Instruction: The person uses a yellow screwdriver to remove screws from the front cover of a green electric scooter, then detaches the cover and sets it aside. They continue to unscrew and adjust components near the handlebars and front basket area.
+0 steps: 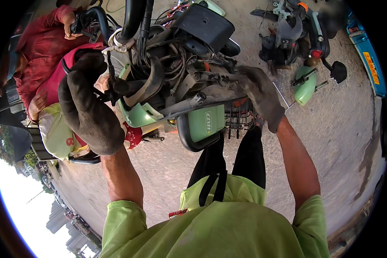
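Right in front of the wearer's legs stands a partly stripped scooter [193,86], its cables [176,60] bunched in the open frame and a black box [204,26] perched at the far end. Both hands wear dark knit gloves. The right hand [262,92] is bent over the right end of the grimy frame, gripping it. The left hand [90,109] is up on the other side, fingers curled, next to a dark bracket [112,81]; I can't tell from here whether it pinches anything. A pale green panel [206,122] with a black loop [196,147] around its near end faces the wearer. Over to the left, a co-worker in a red shirt [38,38] has one hand on a black handlebar. Off to the right, a green fender [305,86] lies on the concrete ground [331,137].
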The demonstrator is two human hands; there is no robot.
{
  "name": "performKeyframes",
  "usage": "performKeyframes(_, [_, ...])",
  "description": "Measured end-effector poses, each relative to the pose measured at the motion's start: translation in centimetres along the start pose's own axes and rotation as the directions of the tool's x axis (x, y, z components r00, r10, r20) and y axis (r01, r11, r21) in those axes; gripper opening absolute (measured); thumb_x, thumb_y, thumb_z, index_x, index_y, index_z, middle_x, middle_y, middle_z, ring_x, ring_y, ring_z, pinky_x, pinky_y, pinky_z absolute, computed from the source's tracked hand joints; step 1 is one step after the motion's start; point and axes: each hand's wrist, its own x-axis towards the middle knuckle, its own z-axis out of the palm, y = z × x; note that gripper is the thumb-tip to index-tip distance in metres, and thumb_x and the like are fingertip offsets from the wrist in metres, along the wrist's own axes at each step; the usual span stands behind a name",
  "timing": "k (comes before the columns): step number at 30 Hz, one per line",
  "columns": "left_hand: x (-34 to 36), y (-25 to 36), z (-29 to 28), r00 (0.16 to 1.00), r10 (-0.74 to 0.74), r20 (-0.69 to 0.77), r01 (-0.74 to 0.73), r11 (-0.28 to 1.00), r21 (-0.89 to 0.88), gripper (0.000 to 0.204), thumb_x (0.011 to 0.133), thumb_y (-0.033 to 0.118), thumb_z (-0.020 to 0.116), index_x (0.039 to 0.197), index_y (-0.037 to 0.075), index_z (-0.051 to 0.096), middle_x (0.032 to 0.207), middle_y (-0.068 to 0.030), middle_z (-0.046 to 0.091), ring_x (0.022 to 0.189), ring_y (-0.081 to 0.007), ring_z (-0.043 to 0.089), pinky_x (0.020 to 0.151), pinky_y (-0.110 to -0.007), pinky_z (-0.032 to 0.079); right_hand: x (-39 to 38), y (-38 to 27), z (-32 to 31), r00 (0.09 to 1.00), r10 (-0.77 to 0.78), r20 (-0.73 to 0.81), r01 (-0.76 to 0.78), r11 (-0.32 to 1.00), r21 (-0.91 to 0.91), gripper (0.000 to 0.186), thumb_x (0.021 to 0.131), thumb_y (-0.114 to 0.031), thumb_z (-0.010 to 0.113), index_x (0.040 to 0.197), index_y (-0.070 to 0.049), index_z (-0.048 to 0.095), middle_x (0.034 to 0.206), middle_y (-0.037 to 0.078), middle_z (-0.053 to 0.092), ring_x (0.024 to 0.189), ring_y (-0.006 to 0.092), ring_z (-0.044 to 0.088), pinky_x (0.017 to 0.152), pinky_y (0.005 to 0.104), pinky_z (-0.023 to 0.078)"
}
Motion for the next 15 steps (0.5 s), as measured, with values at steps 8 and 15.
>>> performKeyframes(8, [0.8,-1.6,0.3,0.928,0.242,0.285,-0.368,0.722,0.585,0.03,0.091,-0.001,0.064,0.121,0.001,0.065,0.111,-0.0101,0.062,0.098,-0.0185,0.067,0.073,-0.027,0.059,3.2,3.6,-0.1,0.945,0.067,0.319,-0.08,0.996,0.028,0.055,0.097,-0.048,0.06,0.122,0.0,0.067,0.115,0.022,0.065,0.107,0.0341,0.065,0.093,0.0415,0.049])
performKeyframes(15, [1.7,-2.4,-0.7,0.836,0.269,0.479,-0.543,0.531,0.65,0.033,0.088,-0.006,0.066,0.12,0.0,0.065,0.116,-0.0131,0.064,0.105,-0.0262,0.067,0.083,-0.033,0.059,2.2,3.9,1.3,0.964,0.152,0.219,-0.187,0.971,0.15,0.053,0.092,-0.05,0.066,0.113,-0.002,0.069,0.109,0.018,0.067,0.104,0.0328,0.065,0.093,0.0428,0.05])
